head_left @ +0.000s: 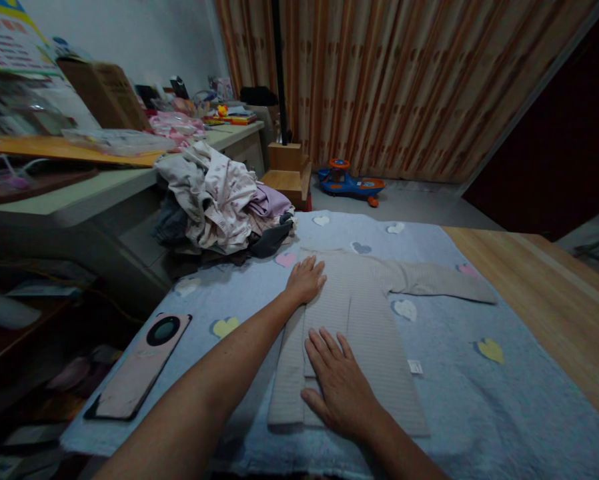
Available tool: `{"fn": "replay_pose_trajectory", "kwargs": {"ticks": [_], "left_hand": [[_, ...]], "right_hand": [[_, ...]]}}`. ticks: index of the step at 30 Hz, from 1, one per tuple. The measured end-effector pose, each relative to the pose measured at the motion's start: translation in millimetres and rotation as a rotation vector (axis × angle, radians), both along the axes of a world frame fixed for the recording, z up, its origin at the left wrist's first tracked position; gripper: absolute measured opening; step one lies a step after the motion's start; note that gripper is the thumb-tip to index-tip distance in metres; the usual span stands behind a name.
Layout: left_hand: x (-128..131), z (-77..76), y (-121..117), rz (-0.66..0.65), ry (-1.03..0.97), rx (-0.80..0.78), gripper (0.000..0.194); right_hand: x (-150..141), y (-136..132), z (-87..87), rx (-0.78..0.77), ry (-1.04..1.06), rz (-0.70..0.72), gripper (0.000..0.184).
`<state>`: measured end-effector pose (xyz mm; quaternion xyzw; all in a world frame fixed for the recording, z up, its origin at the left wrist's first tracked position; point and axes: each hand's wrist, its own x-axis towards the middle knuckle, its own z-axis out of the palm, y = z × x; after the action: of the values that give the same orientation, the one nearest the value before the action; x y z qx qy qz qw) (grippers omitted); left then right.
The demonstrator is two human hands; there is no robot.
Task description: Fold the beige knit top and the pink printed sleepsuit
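**Head view, looking forward and down at two hands on a garment.** We saw the left hand (304, 280) lying flat near the collar end of a beige ribbed long-sleeved garment (359, 320), its fingers together and gripping nothing. The right hand (339, 387) lay open on the lower body of the garment with its fingers spread, also gripping nothing. The garment lay face-on across a pale blue blanket (479, 400) printed with hearts. Its side toward the left of the view was turned in along a lengthwise fold, and no sleeve showed on that side. The opposite sleeve (439, 281) remained unfolded, stretched out flat across the blanket. We noted a small white label (415, 367) just beside the lower edge. A phone in a pale pink case (139, 367) lay at the blanket's near left edge. Beyond the collar, a heaped pile of clothes (219, 200) sat on the blanket against a cluttered table (79, 200). A wooden board (549, 300) flanked the blanket on the right. Farther off, a blue and orange ride-on toy car (347, 180) stood on the floor before a striped curtain (379, 80).
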<state>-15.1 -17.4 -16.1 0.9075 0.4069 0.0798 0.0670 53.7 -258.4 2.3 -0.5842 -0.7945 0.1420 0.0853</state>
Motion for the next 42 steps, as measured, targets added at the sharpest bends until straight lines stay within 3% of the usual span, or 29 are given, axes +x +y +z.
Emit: {"fn": "replay_pose_trajectory", "kwargs": {"ticks": [7, 12, 16, 20, 23, 26, 29, 35, 42], "left_hand": [[0.9, 0.5, 2.7, 0.028, -0.001, 0.014, 0.054], [-4.6, 10.7, -18.5, -0.003, -0.014, 0.066, 0.044], [-16.4, 10.6, -48.6, -0.115, -0.030, 0.038, 0.045], [-22.9, 2.0, -66.8, -0.105, -0.013, 0.016, 0.055], [-22.6, -2.9, -69.0, -0.092, -0.008, 0.039, 0.058], [-21.6, -3.9, -68.2, -0.090, -0.012, 0.058, 0.059], [-21.9, -2.8, -68.4, -0.084, -0.015, 0.068, 0.059], [-22.8, -1.7, -69.3, -0.058, -0.003, 0.062, 0.060], [-22.0, 0.3, -69.6, -0.043, 0.020, 0.064, 0.059]], "right_hand": [[1.9, -11.6, 7.0, -0.049, 0.043, 0.034, 0.066], [16.9, -15.9, 21.8, -0.133, 0.133, 0.099, 0.063], [33.5, -4.0, 20.4, 0.000, 0.239, -0.055, 0.048], [51.4, 34.8, 11.2, 0.222, 0.224, -0.197, 0.045], [62.8, 67.5, 5.3, 0.237, 0.118, -0.282, 0.050], [70.3, 85.3, -1.4, 0.155, 0.009, -0.313, 0.053], [74.7, 87.2, -8.7, 0.104, -0.032, -0.324, 0.055], [91.4, 81.8, -15.3, 0.151, 0.012, -0.430, 0.055], [156.6, 73.6, -6.8, 0.288, 0.118, -0.635, 0.041]]}}
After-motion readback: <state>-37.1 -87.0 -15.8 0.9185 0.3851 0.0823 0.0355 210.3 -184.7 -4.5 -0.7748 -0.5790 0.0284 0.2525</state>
